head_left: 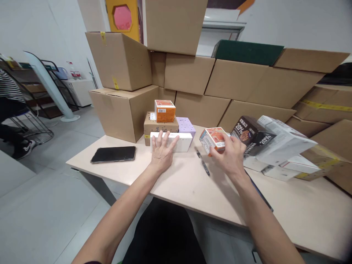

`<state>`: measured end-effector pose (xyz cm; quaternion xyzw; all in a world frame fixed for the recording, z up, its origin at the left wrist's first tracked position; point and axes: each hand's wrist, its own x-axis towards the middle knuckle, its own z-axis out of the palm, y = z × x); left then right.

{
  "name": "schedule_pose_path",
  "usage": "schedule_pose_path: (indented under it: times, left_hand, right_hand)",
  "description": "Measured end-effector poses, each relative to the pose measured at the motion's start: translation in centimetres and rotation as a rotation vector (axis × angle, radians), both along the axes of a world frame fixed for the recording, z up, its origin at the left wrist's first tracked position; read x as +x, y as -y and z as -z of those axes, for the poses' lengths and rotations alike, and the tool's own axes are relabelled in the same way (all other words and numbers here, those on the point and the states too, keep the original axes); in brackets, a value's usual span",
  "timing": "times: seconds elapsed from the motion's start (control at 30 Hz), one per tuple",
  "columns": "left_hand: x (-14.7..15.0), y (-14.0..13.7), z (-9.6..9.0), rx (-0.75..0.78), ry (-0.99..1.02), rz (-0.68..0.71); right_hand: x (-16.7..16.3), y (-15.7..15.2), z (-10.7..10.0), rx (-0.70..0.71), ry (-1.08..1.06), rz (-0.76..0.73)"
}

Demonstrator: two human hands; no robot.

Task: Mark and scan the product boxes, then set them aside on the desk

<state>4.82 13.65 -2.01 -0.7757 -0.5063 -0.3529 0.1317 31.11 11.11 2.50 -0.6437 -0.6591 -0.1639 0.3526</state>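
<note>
My left hand (162, 152) lies with fingers spread against the front of a long white box (183, 142). Behind that box stand a small brown cardboard box (161, 127) and a lilac box (186, 125). On top of the brown one sits an orange box with a barcode (165, 111). To the right, my right hand (229, 153) grips a second orange and white box (213, 137) by its right side, thumb at the front. Whether this box touches the table cannot be made out. A pen (202, 163) lies between the two hands.
A black phone (113, 154) rests on the table (189, 187) at the left. At the right are a dark brown box marked 20% (250, 134) and several white boxes (286, 141). Large cardboard cartons (189, 75) wall off the back. A seated person (12, 99) is far left.
</note>
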Motion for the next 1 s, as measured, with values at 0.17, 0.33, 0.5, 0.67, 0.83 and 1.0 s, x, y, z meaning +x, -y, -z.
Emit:
schedule_pose_path:
  times: [0.17, 0.33, 0.5, 0.67, 0.83, 1.0]
  left_hand:
    - [0.2, 2.1, -0.5, 0.084, 0.369, 0.099]
    - [0.7, 6.4, 0.8, -0.316, 0.839, 0.131]
    - [1.4, 8.2, 1.7, -0.547, 0.778, 0.197]
    - [1.9, 8.2, 1.6, -0.521, 0.651, 0.197]
    - [1.9, 8.5, 1.9, -0.522, 0.52, 0.202]
    - [1.7, 8.5, 1.8, -0.552, 0.415, 0.257]
  right_hand:
    - [-2.2, 3.9, 0.1, -0.098, -0.067, -0.428]
    - [-5.4, 4.4, 4.4, -0.13, -0.152, -0.414]
    - [-5.2, 4.9, 5.8, -0.216, -0.277, -0.525]
    - [-4.1, 5.1, 4.8, -0.34, -0.583, -0.422]
    - [-4.7, 5.2, 4.0, -0.538, -0.628, -0.501]
    - [-5.3, 5.1, 4.6, -0.58, -0.999, -0.553]
